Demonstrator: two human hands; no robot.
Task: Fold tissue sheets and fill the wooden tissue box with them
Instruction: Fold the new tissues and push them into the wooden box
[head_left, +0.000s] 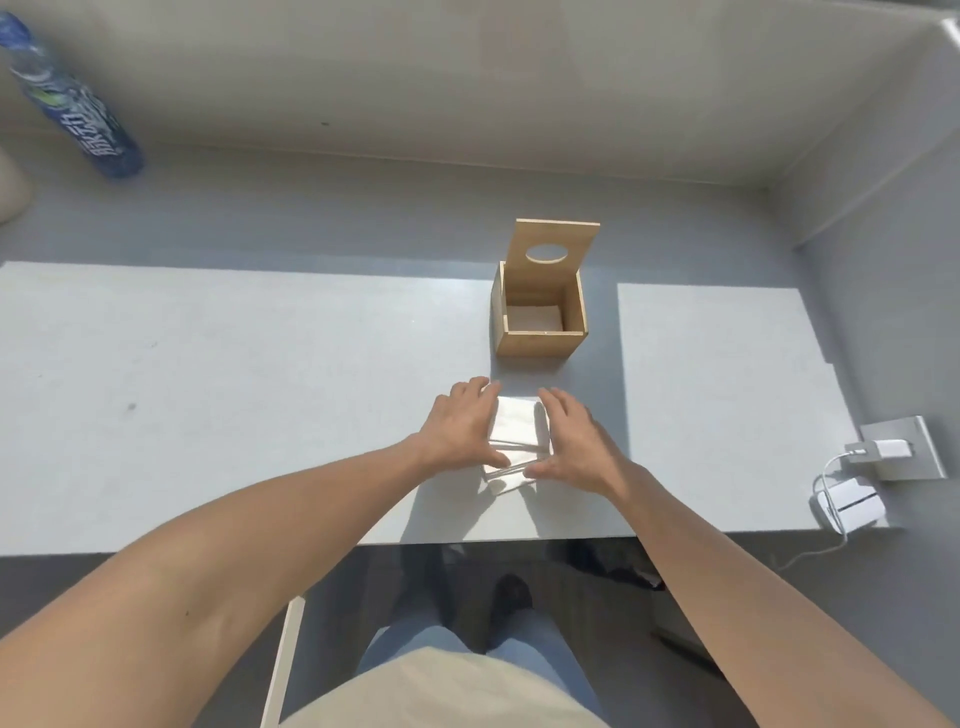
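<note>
A small stack of folded white tissue sheets (514, 439) lies on the grey table (208, 389), just short of the wooden tissue box (537, 340). My left hand (462, 423) presses against the stack's left side and my right hand (576, 441) against its right side, thumbs at the near edge. The box stands open, its lid (556, 254) with an oval hole tilted up at the back. Something white lies on the box floor.
A blue plastic bottle (72, 109) stands at the far left. A white charger and cable (852, 499) sit at the table's right edge by a wall socket (904, 449). A wall runs behind and to the right.
</note>
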